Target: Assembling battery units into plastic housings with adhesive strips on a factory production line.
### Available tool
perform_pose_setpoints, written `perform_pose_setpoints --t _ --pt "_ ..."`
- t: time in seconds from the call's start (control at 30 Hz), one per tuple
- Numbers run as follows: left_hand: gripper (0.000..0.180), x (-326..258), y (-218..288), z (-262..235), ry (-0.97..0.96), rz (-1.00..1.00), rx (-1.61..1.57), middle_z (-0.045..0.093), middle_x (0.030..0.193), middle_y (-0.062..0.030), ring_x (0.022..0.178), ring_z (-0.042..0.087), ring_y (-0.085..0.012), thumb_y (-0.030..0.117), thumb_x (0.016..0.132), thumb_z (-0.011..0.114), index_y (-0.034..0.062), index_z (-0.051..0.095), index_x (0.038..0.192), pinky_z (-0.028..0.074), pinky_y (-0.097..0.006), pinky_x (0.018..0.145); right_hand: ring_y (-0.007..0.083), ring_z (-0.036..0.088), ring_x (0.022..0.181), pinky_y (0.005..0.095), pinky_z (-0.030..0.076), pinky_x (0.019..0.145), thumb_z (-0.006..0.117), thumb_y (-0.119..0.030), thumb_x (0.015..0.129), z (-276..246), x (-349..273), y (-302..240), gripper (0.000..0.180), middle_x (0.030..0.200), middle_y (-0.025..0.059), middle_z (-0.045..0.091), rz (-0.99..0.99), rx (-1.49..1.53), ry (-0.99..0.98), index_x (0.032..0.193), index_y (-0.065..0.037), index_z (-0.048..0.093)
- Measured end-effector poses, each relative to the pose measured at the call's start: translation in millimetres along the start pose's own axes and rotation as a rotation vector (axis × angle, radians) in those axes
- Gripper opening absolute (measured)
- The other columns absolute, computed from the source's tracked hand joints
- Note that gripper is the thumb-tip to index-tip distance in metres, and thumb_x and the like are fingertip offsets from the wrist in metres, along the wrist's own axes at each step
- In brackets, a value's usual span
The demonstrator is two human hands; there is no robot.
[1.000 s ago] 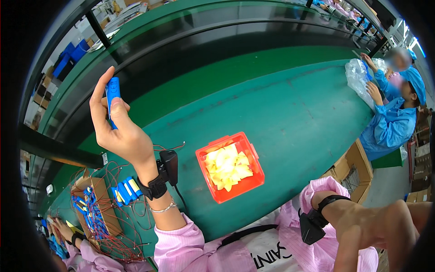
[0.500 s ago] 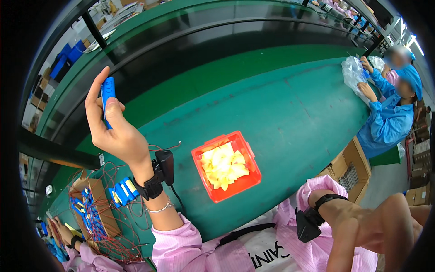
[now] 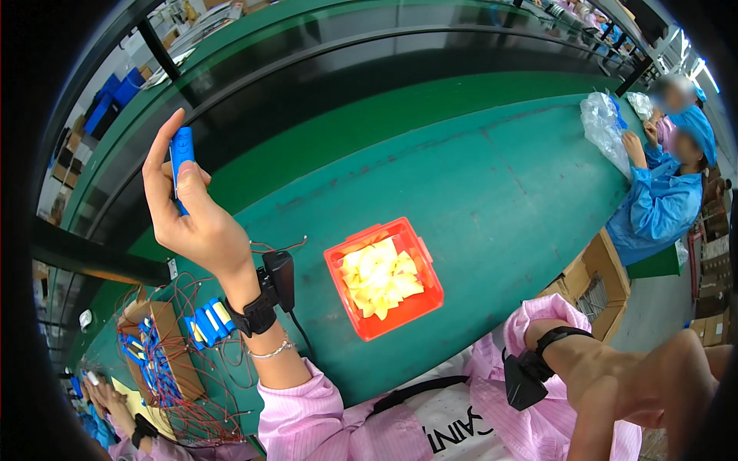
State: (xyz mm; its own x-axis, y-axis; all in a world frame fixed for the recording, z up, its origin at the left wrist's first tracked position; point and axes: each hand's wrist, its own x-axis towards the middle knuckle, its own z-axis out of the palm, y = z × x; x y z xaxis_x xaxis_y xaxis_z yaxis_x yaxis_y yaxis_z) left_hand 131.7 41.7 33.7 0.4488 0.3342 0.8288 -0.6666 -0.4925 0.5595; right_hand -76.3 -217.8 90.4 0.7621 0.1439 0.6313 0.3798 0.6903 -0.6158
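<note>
My left hand (image 3: 201, 219) is raised over the far left of the bench, closed on a slim blue wire-free-looking battery pack (image 3: 183, 146) pinched between thumb and fingers. At the lower right, close to the camera, my right hand (image 3: 653, 380) is bent and partly cut off; its fingertips are hidden. A red plastic bin (image 3: 419, 309) with yellow paper-like pieces (image 3: 380, 276) stands between my arms. Below my left wrist lies a row of blue battery packs (image 3: 207, 323) with yellow ends.
A cardboard box (image 3: 178, 342) of blue packs and tangled red wires stands at left, near a co-worker's hands (image 3: 111, 403). Another open carton (image 3: 607, 269) sits at right. Beyond it a person in blue (image 3: 661, 200) handles a clear plastic bag (image 3: 603, 131).
My hands stay almost still, the left one keeping its hold on the blue battery pack. The co-workers' hands at far left and far right have shifted.
</note>
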Motion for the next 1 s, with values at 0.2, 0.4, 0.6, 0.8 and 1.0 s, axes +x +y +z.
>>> perform_pose_setpoints --t 0.2,0.4,0.6,0.8,1.0 --pt "0.039 0 4 4 0.001 0.004 0.018 0.041 0.064 0.0034 0.059 0.034 -0.0042 0.005 0.086 0.041 0.0027 0.066 0.115 0.025 -0.022 0.055 0.0287 0.015 0.129 0.0517 0.031 0.087 0.051 -0.026 0.092 -8 4 -3 0.015 0.130 0.0183 0.021 0.011 0.003 -0.011 0.098 -0.014 0.044" --pt "0.039 -2 0 3 0.001 0.004 0.031 0.041 0.064 0.0033 0.059 0.034 -0.0044 0.005 0.085 0.041 0.0026 0.067 0.115 0.025 -0.022 0.055 0.0298 0.013 0.131 0.0526 0.030 0.089 0.050 -0.027 0.093 -5 2 3 0.015 0.134 0.0192 0.019 0.036 0.020 -0.042 0.097 -0.014 0.044" --pt "0.039 -1 4 3 0.004 0.000 0.029 0.040 0.063 0.0035 0.059 0.035 -0.0047 0.005 0.085 0.041 0.0025 0.067 0.115 0.025 -0.022 0.055 0.0309 0.011 0.133 0.0536 0.029 0.091 0.049 -0.029 0.094 -8 2 0 0.015 0.137 0.0201 0.016 0.061 0.021 -0.045 0.096 -0.015 0.043" --pt "0.039 -1 4 4 0.004 0.003 0.019 0.039 0.063 0.0035 0.059 0.035 -0.0048 0.005 0.085 0.041 0.0031 0.067 0.114 0.026 -0.022 0.055 0.0321 0.009 0.135 0.0545 0.028 0.093 0.049 -0.030 0.095 -6 17 15 0.016 0.140 0.0210 0.013 0.082 0.018 -0.042 0.096 -0.015 0.043" --pt "0.040 -2 4 5 0.003 0.002 0.009 0.039 0.063 0.0034 0.059 0.035 -0.0049 0.004 0.085 0.041 0.0030 0.067 0.115 0.026 -0.022 0.055 0.0332 0.007 0.137 0.0554 0.027 0.095 0.048 -0.031 0.096 -12 10 8 0.016 0.143 0.0219 0.010 0.102 0.020 -0.042 0.095 -0.015 0.043"
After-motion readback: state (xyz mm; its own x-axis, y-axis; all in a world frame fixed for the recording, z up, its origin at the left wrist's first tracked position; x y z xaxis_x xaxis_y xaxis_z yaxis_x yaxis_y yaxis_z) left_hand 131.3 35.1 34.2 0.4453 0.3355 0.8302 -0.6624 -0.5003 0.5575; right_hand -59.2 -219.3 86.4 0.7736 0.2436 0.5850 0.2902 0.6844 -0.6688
